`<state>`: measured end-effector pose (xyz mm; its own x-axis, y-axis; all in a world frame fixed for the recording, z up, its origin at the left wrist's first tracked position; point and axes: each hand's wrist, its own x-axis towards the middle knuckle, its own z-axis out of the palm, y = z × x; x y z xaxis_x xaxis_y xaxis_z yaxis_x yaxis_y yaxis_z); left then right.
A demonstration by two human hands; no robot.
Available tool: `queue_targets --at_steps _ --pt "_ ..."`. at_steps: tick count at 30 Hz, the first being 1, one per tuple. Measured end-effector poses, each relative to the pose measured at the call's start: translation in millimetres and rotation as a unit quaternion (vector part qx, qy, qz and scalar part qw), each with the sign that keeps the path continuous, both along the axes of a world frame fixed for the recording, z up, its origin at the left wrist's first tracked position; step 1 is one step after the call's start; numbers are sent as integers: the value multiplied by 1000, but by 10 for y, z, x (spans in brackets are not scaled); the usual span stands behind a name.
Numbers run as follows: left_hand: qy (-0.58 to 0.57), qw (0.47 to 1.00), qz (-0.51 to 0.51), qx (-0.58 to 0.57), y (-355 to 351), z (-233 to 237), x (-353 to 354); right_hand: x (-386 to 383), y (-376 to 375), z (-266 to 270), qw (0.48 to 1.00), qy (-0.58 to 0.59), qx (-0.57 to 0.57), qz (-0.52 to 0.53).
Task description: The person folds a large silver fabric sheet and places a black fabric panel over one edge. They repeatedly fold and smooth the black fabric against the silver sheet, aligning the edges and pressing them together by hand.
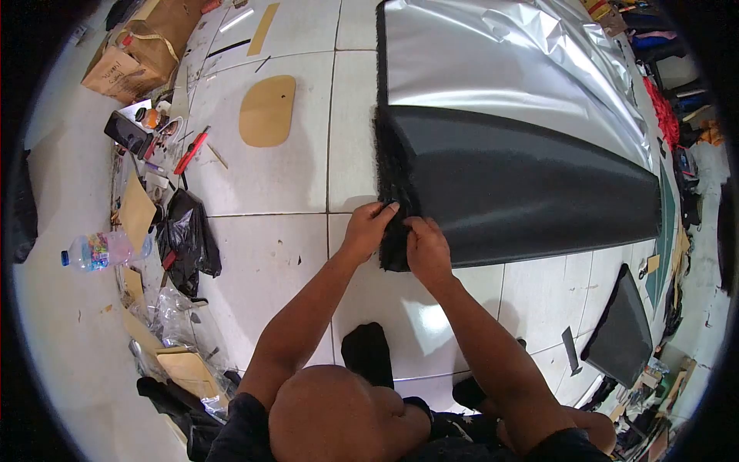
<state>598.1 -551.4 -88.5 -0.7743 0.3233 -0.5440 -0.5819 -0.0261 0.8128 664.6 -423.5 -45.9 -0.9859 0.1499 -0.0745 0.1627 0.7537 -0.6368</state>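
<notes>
A large sheet of black material, silvery on its reverse, lies on the tiled floor with its near part folded over so the black face shows. Its left edge is dark and fuzzy. At the lower left corner of the fold, my left hand pinches the fuzzy edge between thumb and fingers. Just to the right, my right hand has its fingers curled onto the same edge strip. Both hands are close together, with the fingertips partly hidden against the dark material. The silver side spreads out beyond the fold, wrinkled at the right.
A tan rounded template lies on the tiles at upper left. Along the left side are a red cutter, a phone, a black plastic bag and a bottle. A black offcut lies at lower right.
</notes>
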Motion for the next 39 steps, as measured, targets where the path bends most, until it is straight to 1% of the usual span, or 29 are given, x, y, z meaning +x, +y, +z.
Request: queue_targets --at_steps 3,5,6,9,12,14,15,18,20,21,23,24,26,30,33,35,36,38,39 --pt "-15 1000 4 -9 -28 68 -11 4 -69 70 1000 14 24 -9" --pt "-32 999 19 -1 -22 97 -11 19 -58 0 999 25 30 -12" --pt "-23 1000 7 -4 -15 116 -9 26 -46 -29 999 32 33 -14" --pt "3 1000 -16 -11 -34 124 -4 -21 1 -53 996 -11 -49 -76" --pt "21 1000 -22 -3 -27 -27 9 -64 10 20 978 -96 -128 -134" --pt "34 999 -23 -1 -26 -76 2 -88 35 32 975 -122 -127 -132" --pt "16 1000 -14 0 -24 -63 4 -91 47 34 974 -134 -127 -131" --pt "-30 999 22 16 -6 20 13 -51 61 -31 982 -74 -135 -113" --pt "-54 996 58 44 5 61 19 -41 75 -80 983 -60 -132 -109" --pt "-33 998 41 36 -1 64 20 -39 77 -93 984 -53 -131 -107" --pt "8 1000 7 20 -27 62 23 -65 63 -77 980 -94 -124 -125" --pt "36 999 -4 -4 -23 41 26 -81 52 -54 977 -115 -120 -134" --pt "92 994 -28 -51 -1 -20 32 -90 38 -35 974 -119 -128 -143" --pt "69 998 13 -3 26 -82 43 -121 34 108 963 -169 -133 -161" --pt "49 999 0 -13 -5 -101 36 -102 62 58 966 -127 -171 -145" --pt "33 999 -22 -36 -28 -110 17 -60 60 -70 974 -82 -151 -146" --pt "32 999 -12 -21 -18 -109 26 -34 63 -117 977 -61 -141 -146" --pt "30 999 6 9 11 -94 37 -5 62 -127 973 -53 -161 -155" --pt "32 999 1 -3 9 -81 32 -11 53 -92 971 -49 -172 -158"
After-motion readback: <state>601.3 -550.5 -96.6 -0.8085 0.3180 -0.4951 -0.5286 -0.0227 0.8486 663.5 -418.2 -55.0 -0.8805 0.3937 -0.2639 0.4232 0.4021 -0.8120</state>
